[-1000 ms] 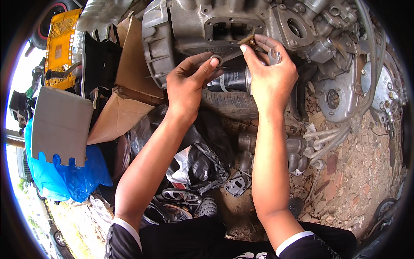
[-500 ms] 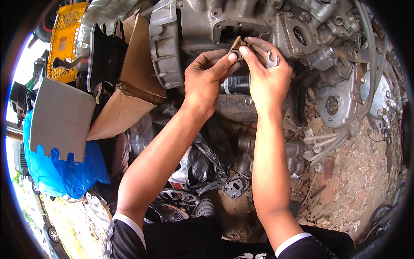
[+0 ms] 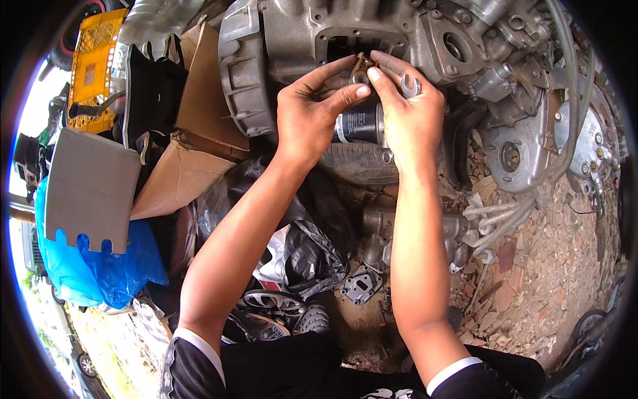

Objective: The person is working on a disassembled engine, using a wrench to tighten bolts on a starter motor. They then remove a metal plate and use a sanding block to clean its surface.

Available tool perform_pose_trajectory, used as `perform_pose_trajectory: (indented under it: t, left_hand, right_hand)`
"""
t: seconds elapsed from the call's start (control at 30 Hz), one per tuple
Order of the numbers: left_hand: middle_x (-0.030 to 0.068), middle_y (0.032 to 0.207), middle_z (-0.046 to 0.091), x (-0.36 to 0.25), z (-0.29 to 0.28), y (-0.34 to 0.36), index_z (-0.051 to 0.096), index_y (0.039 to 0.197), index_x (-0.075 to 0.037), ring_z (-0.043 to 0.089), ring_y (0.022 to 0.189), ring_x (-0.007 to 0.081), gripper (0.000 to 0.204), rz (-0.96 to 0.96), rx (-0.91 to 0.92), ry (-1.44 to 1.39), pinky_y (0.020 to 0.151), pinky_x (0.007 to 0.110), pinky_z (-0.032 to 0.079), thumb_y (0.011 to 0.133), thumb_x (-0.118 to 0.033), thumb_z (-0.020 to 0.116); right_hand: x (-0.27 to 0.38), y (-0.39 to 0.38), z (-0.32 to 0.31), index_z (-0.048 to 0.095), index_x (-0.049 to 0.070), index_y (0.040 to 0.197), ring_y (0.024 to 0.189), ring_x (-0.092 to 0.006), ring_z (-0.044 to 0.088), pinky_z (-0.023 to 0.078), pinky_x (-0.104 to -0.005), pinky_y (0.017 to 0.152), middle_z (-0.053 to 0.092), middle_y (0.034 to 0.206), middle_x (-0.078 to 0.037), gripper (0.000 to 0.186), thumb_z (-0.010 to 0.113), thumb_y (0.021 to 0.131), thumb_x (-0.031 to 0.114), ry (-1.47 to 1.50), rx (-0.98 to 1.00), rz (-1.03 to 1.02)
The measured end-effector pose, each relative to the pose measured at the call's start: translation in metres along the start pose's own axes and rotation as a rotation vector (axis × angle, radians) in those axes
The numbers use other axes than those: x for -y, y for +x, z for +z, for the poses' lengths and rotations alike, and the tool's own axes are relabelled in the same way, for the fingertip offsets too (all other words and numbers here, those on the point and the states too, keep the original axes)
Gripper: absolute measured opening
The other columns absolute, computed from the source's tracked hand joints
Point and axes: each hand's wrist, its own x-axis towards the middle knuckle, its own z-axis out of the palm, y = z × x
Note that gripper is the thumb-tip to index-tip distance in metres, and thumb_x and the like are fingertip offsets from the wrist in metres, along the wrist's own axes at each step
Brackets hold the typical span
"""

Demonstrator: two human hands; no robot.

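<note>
My left hand (image 3: 307,120) and my right hand (image 3: 413,123) meet in front of a rectangular opening (image 3: 345,45) in a grey cast engine housing (image 3: 296,36). Their fingertips close round a small brownish metal fitting (image 3: 362,65), with what looks like a ring; its exact shape is partly hidden. My right hand also grips a silver open-ended wrench (image 3: 410,86), whose jaw sticks out above the knuckles. Just under the hands is a black cylindrical filter (image 3: 355,130), partly covered by them.
At left are a cardboard box (image 3: 173,179), yellow crate (image 3: 93,56), grey panel (image 3: 90,186) and blue bag (image 3: 136,266). Black bags (image 3: 309,256) and metal parts (image 3: 362,286) lie below. Hoses (image 3: 571,133) hang at right over rubble ground (image 3: 525,279).
My left hand has moved right and up to meet my right hand, so that both sets of fingertips are now on the small fitting. My right hand has shifted slightly left.
</note>
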Motion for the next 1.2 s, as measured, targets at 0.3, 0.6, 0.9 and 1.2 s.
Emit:
perform_pose_trajectory:
  t: [0.3,0.6,0.9,1.2]
  left_hand:
    - [0.0132,0.104,0.077,0.014,0.005,0.011,0.071,0.121,0.008,0.072,0.091,0.0121,0.038,-0.032,-0.133,0.020,0.086,0.025,0.060,0.088,-0.007,0.082]
    - [0.0137,0.104,0.077,0.019,0.016,0.018,0.072,0.118,0.008,0.072,0.090,0.0128,0.035,0.017,-0.203,-0.129,0.084,0.025,0.060,0.088,-0.006,0.083]
    - [0.0111,0.095,0.079,0.026,0.035,0.026,0.078,0.106,0.005,0.070,0.080,0.0102,0.027,0.003,-0.400,-0.024,0.074,0.025,0.057,0.086,-0.012,0.085]
    - [0.0130,0.081,0.078,0.027,0.045,0.033,0.081,0.096,-0.002,0.068,0.067,0.0102,0.023,0.068,-0.549,0.309,0.065,0.029,0.054,0.081,-0.018,0.088]
  right_hand:
    - [0.012,-0.001,0.000,0.079,0.000,0.102,0.099,-0.0316,0.074,0.058,-0.0383,0.091,0.076,0.107,-0.017,0.018,0.071,0.087,0.006,-0.397,0.038,-0.210]
    - [0.011,0.007,0.002,0.077,-0.002,0.105,0.097,-0.0328,0.074,0.059,-0.0381,0.091,0.075,0.106,-0.016,0.022,0.067,0.086,-0.003,-0.396,0.019,-0.369]
    - [0.027,0.019,0.004,0.076,0.001,0.109,0.094,-0.0387,0.074,0.060,-0.0434,0.087,0.074,0.100,-0.023,0.024,0.065,0.088,0.000,-0.603,0.167,-0.243]
    - [0.038,0.007,-0.011,0.075,0.002,0.116,0.097,-0.0385,0.074,0.058,-0.0435,0.090,0.074,0.104,-0.023,0.027,0.065,0.091,0.006,-0.570,0.174,-0.256]
